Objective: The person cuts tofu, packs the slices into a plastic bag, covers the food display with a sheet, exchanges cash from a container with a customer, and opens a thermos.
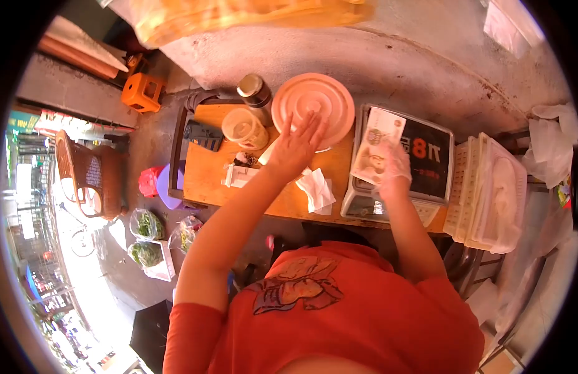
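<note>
My left hand (304,140) lies with its fingers spread on the round pink lid (301,93) at the back of the wooden table. My right hand (394,168), in a clear plastic glove, rests over a pale sheet with brown printed pictures (386,124) on top of a box (429,153) with a black, orange-numbered cover. Its fingers look stretched out, though the glove blurs them. Below my left wrist lie crumpled white tissues (316,190). Left of that forearm stand a translucent plastic tub (244,129) and a dark jar with a metallic cap (254,90).
Stacked plastic baskets (482,190) stand at the table's right end. A dark calculator-like device (203,135) lies near its left edge. Bagged greens (145,224) sit on the floor, with an orange stool (142,91) and a wicker chair (83,171) farther left. A wall runs behind the table.
</note>
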`<state>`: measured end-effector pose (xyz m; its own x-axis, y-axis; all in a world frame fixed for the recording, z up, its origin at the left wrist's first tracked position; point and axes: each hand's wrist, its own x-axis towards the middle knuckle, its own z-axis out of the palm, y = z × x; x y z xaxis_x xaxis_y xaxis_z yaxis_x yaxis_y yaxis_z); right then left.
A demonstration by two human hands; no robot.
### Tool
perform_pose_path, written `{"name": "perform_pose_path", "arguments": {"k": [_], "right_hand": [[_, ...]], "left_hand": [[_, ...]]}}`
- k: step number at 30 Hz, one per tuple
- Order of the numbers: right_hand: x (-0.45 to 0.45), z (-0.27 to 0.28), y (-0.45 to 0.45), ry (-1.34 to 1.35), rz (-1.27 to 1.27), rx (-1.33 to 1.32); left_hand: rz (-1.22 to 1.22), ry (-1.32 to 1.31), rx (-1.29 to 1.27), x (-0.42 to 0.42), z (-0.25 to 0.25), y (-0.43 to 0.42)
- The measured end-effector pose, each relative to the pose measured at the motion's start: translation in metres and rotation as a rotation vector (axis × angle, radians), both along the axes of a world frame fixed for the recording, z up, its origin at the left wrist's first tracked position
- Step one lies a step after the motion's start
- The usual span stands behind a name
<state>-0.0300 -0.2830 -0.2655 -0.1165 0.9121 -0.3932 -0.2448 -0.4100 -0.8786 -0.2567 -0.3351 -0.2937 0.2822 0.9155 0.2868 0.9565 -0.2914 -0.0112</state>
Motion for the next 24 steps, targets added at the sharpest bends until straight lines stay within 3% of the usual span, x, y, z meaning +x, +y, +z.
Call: {"name": "perform_pose_path", "arguments": {"k": [3,8,10,15,17,18,22,24], "right_hand": [[0.03,0.008,0.004,-0.003,-0.102,0.042],[0.064,-0.014,0.009,-0.038,-0.14,-0.017],[0.061,0.007,0.012,-0.058,-0.211,-0.107],[0.044,0.001,0.053,-0.182,-0.275,0.018],[0.026,-0.007,0.076,-0.653,-0.135,0.636],[0.014,-0.011,0.085,-0.873,-0.05,0.949],[-0.066,0.021,0.1,-0.94,0.317,1.634],[-0.103,-0.003,0.099,-1.181,0.943,1.523]], "left_hand": [[-0.061,0.181,0.001,-0.009,-0.007,0.028],[-0.098,-0.044,-0.119,-0.014,0.032,0.032],[-0.039,-0.138,-0.137,-0.015,0.057,0.035],[-0.017,-0.472,0.257,-0.011,0.103,0.017],[0.097,-0.928,0.234,-0.003,0.108,-0.021],[0.201,-0.993,0.318,0.002,0.103,-0.047],[0.601,-1.405,0.319,0.009,0.091,-0.14],[0.771,-1.512,0.35,0.015,0.076,-0.179]]}}
